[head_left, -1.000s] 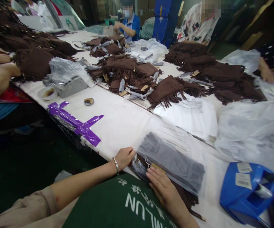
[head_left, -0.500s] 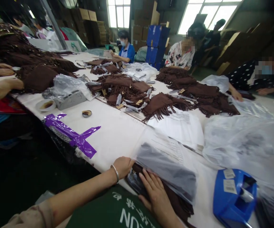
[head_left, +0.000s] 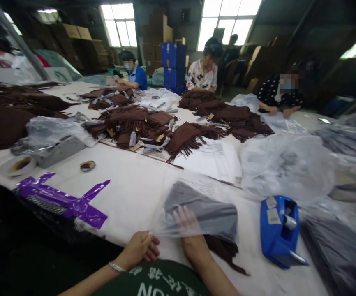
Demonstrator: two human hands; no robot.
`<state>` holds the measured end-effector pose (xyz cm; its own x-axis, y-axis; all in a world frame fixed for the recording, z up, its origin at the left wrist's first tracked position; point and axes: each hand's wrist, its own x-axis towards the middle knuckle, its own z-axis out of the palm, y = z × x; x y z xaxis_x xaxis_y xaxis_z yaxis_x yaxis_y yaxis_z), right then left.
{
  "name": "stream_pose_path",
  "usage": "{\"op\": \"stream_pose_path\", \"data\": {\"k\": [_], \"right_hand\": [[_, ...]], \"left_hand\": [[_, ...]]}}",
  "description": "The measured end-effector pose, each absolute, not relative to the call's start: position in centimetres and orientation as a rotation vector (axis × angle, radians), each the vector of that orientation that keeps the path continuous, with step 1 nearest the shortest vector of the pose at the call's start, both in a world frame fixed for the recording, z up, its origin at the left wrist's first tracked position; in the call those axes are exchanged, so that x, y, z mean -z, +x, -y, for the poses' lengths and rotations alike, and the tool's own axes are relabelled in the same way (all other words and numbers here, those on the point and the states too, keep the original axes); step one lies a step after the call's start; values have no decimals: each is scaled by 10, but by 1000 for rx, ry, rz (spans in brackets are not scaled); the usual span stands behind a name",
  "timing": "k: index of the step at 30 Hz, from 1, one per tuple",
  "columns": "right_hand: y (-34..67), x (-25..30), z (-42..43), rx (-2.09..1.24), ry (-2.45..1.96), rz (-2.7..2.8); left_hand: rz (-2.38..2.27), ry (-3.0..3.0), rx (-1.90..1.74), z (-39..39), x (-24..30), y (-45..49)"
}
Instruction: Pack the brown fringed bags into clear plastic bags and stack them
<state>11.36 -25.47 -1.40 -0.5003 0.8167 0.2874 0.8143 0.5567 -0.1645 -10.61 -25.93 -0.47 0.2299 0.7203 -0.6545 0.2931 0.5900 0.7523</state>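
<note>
Near the table's front edge lies a clear plastic bag (head_left: 165, 224) over a grey-looking folded bundle (head_left: 210, 207). Dark brown fringed fabric (head_left: 223, 250) pokes out below the bundle on the right. My left hand (head_left: 142, 247) is closed, thumb and fingers pinching the bag's near left edge. My right hand (head_left: 193, 234) has its fingers stretched out beneath the clear film, against the bundle; the film blurs the fingertips. Whether the grey is a separate wrap or tinted film, I cannot tell.
A blue tape dispenser (head_left: 278, 232) stands to the right, by a dark wrapped stack (head_left: 335, 246). Crumpled plastic bags (head_left: 283, 168) and brown fringed bags (head_left: 135, 123) spread beyond. Purple tape (head_left: 73, 201) marks the left table edge. Several co-workers sit across the table.
My left hand has come nearer to me, drawing the bag's edge with it. My right hand has gone from on the brown fabric to under the film. The view has turned right.
</note>
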Motion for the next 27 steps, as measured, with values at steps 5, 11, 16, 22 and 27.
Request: {"op": "stream_pose_path", "data": {"k": [5,11,16,22,27], "right_hand": [[142,-3,276,-191,-1299,2394],[201,1,329,-112,-1481,1836],[242,6,311,-57,-1804,1534],[271,16,299,-299,-1891,1356],[276,25,305,-436,-1866,1345]], "left_hand": [[-1161,1064,-244,248,-20,-98],[-523,1856,-208,234,-58,-19],[58,2507,-256,229,-41,57],[91,2755,-167,221,-1,84],[-10,2810,-138,223,22,86]]}}
